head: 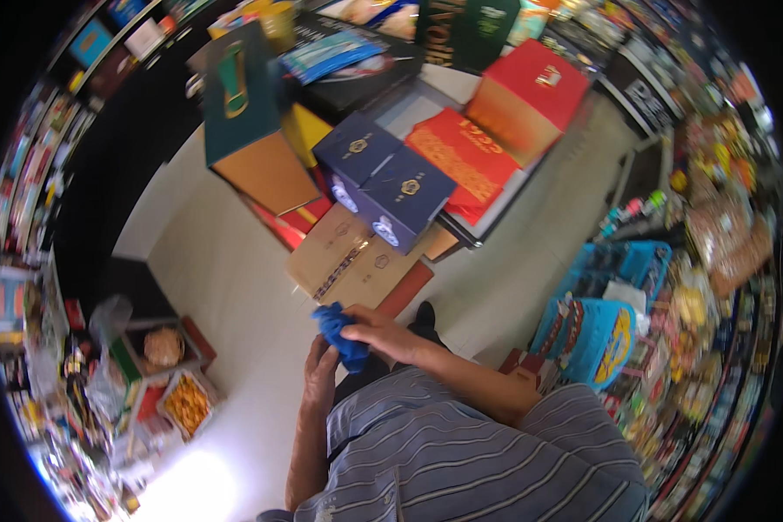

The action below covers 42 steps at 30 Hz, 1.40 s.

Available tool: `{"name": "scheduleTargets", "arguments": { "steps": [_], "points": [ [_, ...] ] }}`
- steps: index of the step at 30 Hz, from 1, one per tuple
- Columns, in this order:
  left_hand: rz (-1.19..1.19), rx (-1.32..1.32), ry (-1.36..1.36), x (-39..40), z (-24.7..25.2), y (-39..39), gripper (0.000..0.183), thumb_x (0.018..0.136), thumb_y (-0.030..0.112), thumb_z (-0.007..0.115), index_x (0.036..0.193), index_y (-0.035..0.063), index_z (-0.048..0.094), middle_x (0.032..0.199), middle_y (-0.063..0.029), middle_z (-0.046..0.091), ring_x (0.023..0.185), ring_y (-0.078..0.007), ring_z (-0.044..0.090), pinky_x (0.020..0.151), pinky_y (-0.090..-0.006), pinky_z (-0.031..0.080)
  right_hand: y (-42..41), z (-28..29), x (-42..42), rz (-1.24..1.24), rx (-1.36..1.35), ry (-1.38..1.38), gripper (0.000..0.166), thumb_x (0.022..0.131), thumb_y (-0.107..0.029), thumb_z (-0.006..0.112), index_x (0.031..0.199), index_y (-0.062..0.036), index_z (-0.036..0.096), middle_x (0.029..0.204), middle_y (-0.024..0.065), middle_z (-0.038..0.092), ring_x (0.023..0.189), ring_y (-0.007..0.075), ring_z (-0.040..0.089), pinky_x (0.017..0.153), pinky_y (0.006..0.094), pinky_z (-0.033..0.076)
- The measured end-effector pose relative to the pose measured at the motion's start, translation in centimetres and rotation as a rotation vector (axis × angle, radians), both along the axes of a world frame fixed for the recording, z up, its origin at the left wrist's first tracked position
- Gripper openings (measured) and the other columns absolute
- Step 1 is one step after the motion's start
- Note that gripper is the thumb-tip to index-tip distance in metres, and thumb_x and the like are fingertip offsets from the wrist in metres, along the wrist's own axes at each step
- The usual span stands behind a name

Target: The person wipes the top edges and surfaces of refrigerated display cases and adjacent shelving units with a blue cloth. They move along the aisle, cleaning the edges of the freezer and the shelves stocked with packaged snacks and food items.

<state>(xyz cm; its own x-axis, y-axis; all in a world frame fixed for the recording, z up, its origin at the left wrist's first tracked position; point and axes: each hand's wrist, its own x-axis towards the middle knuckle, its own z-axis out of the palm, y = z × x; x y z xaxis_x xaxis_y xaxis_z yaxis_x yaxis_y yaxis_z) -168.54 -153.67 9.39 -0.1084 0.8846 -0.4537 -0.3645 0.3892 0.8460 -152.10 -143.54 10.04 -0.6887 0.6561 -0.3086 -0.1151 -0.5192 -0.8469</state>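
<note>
A crumpled blue cloth (339,333) is bunched between my two hands, in front of my body. My right hand (382,333) grips its upper part, thumb and fingers closed on it. At the lower left side of the cloth, my left hand (321,365) has its fingers against the fabric; part of its grip is hidden. Just beyond the hands lies a taped cardboard carton (359,261). Two dark blue gift boxes (385,179) with gold emblems rest side by side above it.
A tall green box (254,124) stands left of the blue boxes. Red bags (463,156) and an open-sided red box (532,98) lie to their right. Blue plastic baskets (587,336) and loaded shelves line the right. Snack-filled boxes (189,404) sit at left on the pale floor (222,274).
</note>
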Motion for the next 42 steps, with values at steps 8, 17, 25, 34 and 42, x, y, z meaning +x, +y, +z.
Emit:
{"name": "scheduleTargets", "arguments": {
  "steps": [8, 17, 25, 34, 42],
  "points": [
    [0.014, 0.007, 0.017, -4.1, 1.5, -1.4, 0.031, 0.087, 0.017, 0.064, 0.111, -0.0006, 0.057, 0.103, -0.0080, 0.062, 0.094, -0.0156, 0.059, 0.087, -0.0303, 0.046, -5.3, -0.1, -5.0, -0.220, 0.531, -0.514, 0.059, 0.085, -0.040, 0.062, 0.127, -0.0006, 0.048, 0.110, 0.0245, 0.062, 0.101, 0.0364, 0.062, 0.086, 0.0414, 0.049],
    [-0.102, 0.118, 0.128, -5.0, 4.6, -0.5, 0.027, 0.082, 0.014, 0.069, 0.104, 0.0014, 0.059, 0.094, -0.0062, 0.060, 0.087, -0.0150, 0.057, 0.082, -0.0299, 0.047, -6.4, 2.6, -3.6, -0.384, -0.046, -0.154, 0.047, 0.082, -0.029, 0.061, 0.117, 0.0003, 0.050, 0.099, 0.0123, 0.059, 0.085, 0.0223, 0.060, 0.075, 0.0323, 0.051],
    [-0.298, 0.212, 0.547, -3.8, 6.9, 2.2, 0.023, 0.084, 0.013, 0.065, 0.102, 0.0015, 0.057, 0.089, -0.0045, 0.055, 0.081, -0.0131, 0.050, 0.075, -0.0276, 0.043, -5.7, 0.7, -1.9, -0.572, -0.069, 0.055, 0.029, 0.080, -0.020, 0.065, 0.102, -0.0025, 0.060, 0.086, 0.0037, 0.060, 0.078, 0.0135, 0.058, 0.067, 0.0257, 0.046],
    [-0.243, 0.262, 0.267, -2.5, 8.2, 4.0, 0.019, 0.088, 0.013, 0.061, 0.102, 0.0023, 0.054, 0.088, -0.0062, 0.059, 0.075, -0.0119, 0.055, 0.068, -0.0269, 0.046, -7.4, -2.3, 5.3, -0.495, 0.153, -0.330, 0.042, 0.082, -0.012, 0.062, 0.123, -0.0054, 0.055, 0.112, 0.0075, 0.062, 0.099, 0.0151, 0.058, 0.087, 0.0307, 0.047],
    [-0.371, 0.179, 0.200, -2.4, 9.5, 3.5, 0.021, 0.089, 0.010, 0.061, 0.107, 0.0016, 0.056, 0.091, -0.0062, 0.063, 0.078, -0.0112, 0.058, 0.069, -0.0252, 0.048, -4.3, 6.6, 3.4, -0.041, 0.319, -0.223, 0.050, 0.084, -0.019, 0.059, 0.129, -0.0009, 0.048, 0.117, 0.0137, 0.060, 0.108, 0.0202, 0.055, 0.094, 0.0335, 0.042]
  ]
}}
